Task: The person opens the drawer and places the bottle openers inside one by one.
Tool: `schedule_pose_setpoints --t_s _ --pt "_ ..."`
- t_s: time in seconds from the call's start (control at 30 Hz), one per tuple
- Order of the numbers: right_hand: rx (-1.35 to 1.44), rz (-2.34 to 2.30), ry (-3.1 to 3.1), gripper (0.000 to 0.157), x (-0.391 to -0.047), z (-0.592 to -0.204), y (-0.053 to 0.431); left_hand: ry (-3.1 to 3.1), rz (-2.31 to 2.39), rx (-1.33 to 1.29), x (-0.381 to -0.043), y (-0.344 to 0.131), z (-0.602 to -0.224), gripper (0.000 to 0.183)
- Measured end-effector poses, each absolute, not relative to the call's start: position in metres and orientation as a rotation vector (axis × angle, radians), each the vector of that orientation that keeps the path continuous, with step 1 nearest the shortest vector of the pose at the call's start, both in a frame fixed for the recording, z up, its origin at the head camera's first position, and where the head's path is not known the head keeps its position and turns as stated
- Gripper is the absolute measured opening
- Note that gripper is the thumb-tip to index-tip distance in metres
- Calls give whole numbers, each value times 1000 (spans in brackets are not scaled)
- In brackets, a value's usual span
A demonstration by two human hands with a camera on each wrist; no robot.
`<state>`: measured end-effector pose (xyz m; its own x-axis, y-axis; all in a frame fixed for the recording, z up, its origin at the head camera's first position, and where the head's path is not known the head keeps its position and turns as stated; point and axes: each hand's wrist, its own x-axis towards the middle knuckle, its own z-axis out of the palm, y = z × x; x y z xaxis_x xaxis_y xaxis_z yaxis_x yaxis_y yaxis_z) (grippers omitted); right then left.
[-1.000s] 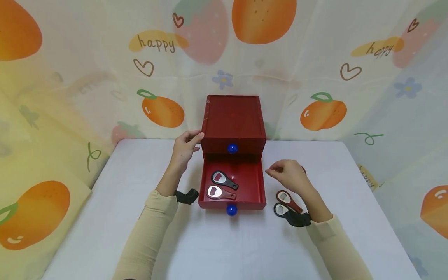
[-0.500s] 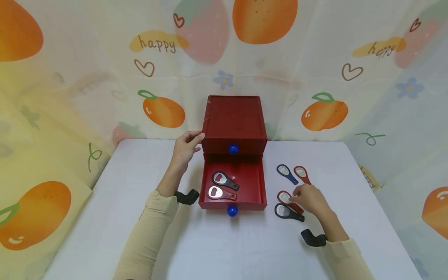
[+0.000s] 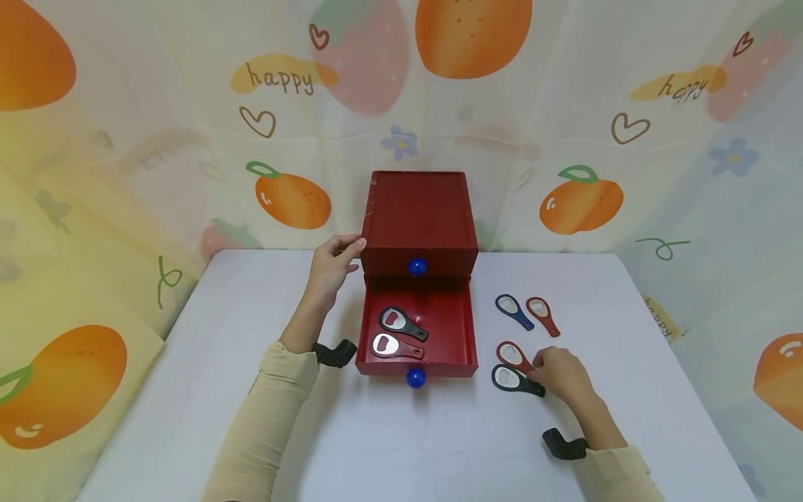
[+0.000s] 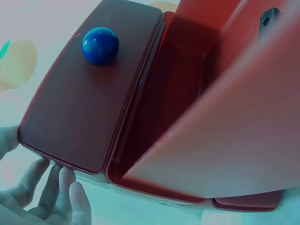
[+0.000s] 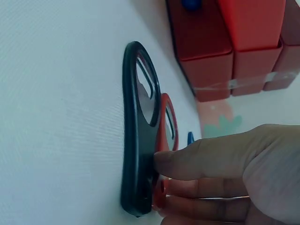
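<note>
My left hand (image 3: pixel 330 268) rests with fairly straight fingers against the left side of a red drawer cabinet (image 3: pixel 417 209), thumb near its upper front corner. A lower drawer (image 3: pixel 448 335) is pulled out. In it lie a black bottle opener (image 3: pixel 410 328) and a dark red one (image 3: pixel 408 350). On the table to the right, my right hand (image 3: pixel 564 376) pinches the handle of a red bottle opener (image 5: pixel 169 124) between thumb and fingers. A black bottle opener (image 5: pixel 133 154) lies right beside it, near the thumb.
A blue bottle opener (image 3: pixel 514 312) and an orange-red one (image 3: pixel 542 316) lie farther back on the white table (image 3: pixel 401 446). Blue knobs (image 3: pixel 416 378) stick out from the drawer fronts. A fruit-printed cloth (image 3: pixel 502 139) hangs behind the table.
My right hand has moved from beside the drawer back toward me and right, down to the red bottle opener's handle, uncovering the openers behind. The left hand has stayed on the cabinet.
</note>
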<state>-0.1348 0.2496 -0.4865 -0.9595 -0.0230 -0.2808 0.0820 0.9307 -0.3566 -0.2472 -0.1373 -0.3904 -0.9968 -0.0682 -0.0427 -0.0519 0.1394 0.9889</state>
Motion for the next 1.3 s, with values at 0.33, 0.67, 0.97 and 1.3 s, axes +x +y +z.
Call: schedule_pose_setpoints --t_s 0.33,0.67,0.97,1.3 --pt "49 -519 2850 17 -133 -492 247 -2362 -2039 107 -248 -138 -392 43" --pt "90 -557 2860 25 -135 -489 249 -2356 -2043 104 -247 -137 -392 43" --pt "22 -628 2956 26 -140 -474 247 -2362 -2046 113 -247 -138 -391 43" --pt "-56 -723 3061 21 -149 -453 239 -2341 -2049 107 -249 -138 -393 43"
